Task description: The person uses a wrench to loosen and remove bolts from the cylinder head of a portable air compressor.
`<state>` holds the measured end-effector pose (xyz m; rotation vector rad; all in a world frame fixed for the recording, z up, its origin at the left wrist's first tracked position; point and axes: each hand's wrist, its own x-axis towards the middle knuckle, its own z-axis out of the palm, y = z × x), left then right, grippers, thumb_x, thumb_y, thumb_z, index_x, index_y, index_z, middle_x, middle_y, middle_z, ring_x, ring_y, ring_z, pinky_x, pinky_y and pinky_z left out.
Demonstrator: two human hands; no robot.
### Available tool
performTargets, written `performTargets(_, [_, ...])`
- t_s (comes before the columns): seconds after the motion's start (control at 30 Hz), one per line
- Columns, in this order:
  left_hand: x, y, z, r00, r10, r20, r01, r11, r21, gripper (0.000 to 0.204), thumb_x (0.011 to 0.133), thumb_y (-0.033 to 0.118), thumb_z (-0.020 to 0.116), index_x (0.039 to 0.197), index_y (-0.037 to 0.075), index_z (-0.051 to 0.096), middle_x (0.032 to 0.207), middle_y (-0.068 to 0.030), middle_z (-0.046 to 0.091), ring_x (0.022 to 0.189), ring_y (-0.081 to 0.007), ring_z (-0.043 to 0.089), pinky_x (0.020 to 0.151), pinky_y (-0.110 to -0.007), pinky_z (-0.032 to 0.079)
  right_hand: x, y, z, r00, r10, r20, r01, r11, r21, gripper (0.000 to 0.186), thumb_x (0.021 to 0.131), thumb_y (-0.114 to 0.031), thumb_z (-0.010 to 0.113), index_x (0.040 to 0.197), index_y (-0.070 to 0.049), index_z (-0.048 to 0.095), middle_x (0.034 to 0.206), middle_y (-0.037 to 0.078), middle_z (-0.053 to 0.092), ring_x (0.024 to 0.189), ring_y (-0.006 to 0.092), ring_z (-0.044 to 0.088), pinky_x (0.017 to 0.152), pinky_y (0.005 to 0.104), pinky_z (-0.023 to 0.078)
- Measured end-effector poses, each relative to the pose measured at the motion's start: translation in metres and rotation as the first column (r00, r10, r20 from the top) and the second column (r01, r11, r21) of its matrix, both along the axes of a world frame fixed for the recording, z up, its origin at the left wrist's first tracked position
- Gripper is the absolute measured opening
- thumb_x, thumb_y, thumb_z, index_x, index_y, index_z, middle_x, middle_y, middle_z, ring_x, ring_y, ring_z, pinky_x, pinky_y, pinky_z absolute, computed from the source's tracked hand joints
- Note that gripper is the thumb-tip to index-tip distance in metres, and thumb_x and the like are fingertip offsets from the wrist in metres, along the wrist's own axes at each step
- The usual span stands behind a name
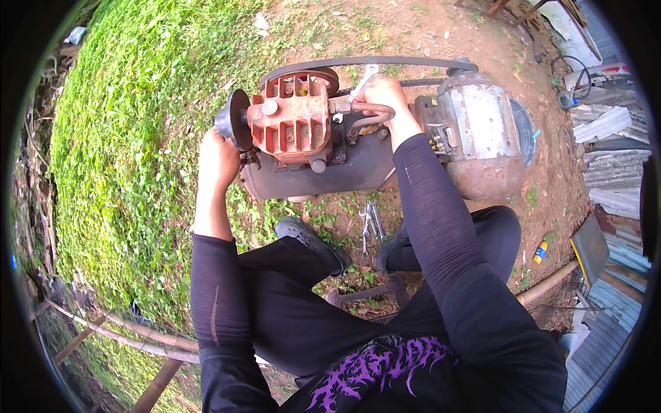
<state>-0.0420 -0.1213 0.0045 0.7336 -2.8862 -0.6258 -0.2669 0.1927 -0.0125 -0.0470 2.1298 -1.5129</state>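
In front of me lies an air compressor with a rusty red finned pump head (pixel 292 120) on top of a dark cylindrical tank (pixel 310 180). My left hand (pixel 220 157) is closed on the black round air filter (pixel 239 120) at the pump head's left side. A wrench (pixel 368 74) is in my right hand (pixel 387 96), its open-jaw end pointing away from me. That hand is beside the fitting where a bent copper-coloured pipe (pixel 375 118) joins the pump head; the wrench's other end is hidden by my fingers.
A drive belt (pixel 385 60) runs from the pump's pulley to the worn electric motor (pixel 482 131) at right. Several wrenches (pixel 372 221) lie on the ground between my feet. Grass covers the left; corrugated sheets (pixel 613 165) and a yellow bottle (pixel 541 252) are at right.
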Motion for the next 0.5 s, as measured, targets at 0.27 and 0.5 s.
performTargets(0.27, [-0.004, 0.027, 0.033, 0.996, -0.002, -0.088, 0.017, 0.984, 0.18, 0.034, 0.091, 0.021, 0.059, 0.104, -0.01, 0.063, 0.108, -0.0351, 0.063, 0.103, -0.05, 0.06, 0.09, -0.049, 0.049, -0.014, -0.024, 0.033, 0.959, 0.213, 0.186, -0.225, 0.974, 0.042, 0.007, 0.09, -0.005, 0.058, 0.094, -0.003, 0.063, 0.083, 0.006, 0.07, 0.07, 0.0149, 0.07, 0.061, 0.029, 0.06])
performTargets(0.5, [-0.009, 0.024, 0.022, 0.998, 0.019, -0.058, -0.013, 0.995, 0.103, 0.032, 0.091, 0.016, 0.055, 0.106, -0.012, 0.061, 0.111, -0.036, 0.061, 0.103, -0.0497, 0.06, 0.093, -0.048, 0.048, -0.002, 0.008, 0.007, 0.998, -0.063, 0.005, 0.062, 0.979, -0.195, 0.017, 0.09, -0.009, 0.062, 0.095, 0.007, 0.065, 0.087, 0.015, 0.071, 0.077, 0.0222, 0.074, 0.063, 0.0306, 0.062])
